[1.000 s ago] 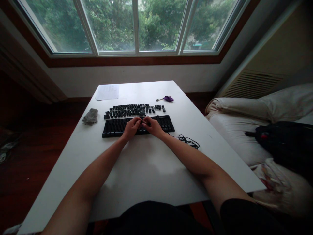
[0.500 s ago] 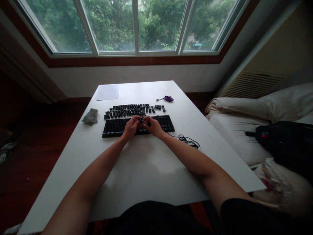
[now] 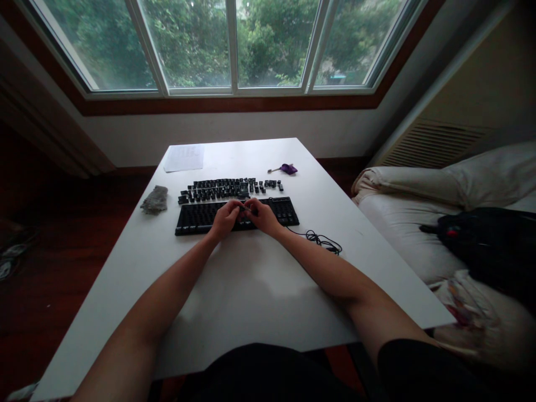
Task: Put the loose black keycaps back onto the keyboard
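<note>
A black keyboard [image 3: 195,216] lies on the white table, partly covered by my hands. Over its middle, my left hand [image 3: 226,216] is closed, with the fingertips pinching a small dark keycap [image 3: 243,209]. My right hand [image 3: 260,214] is closed on the same piece from the other side, the two sets of fingertips nearly meeting. Fingers hide most of this piece. Just behind the keyboard, loose black keycaps [image 3: 209,193] stand in rows, with a few more keycaps [image 3: 271,183] to the right.
A grey crumpled cloth-like lump [image 3: 155,200] sits left of the keyboard. The coiled cable [image 3: 321,240] lies at the right. Farther back are a paper sheet [image 3: 184,158] and a purple object with a thin handle [image 3: 288,168]. A pale sofa [image 3: 393,229] stands beside the table [image 3: 251,290].
My fingertips have shifted slightly around the small keycap, and less of it shows between them. Both arms, the keyboard and the loose keycaps stay where they were.
</note>
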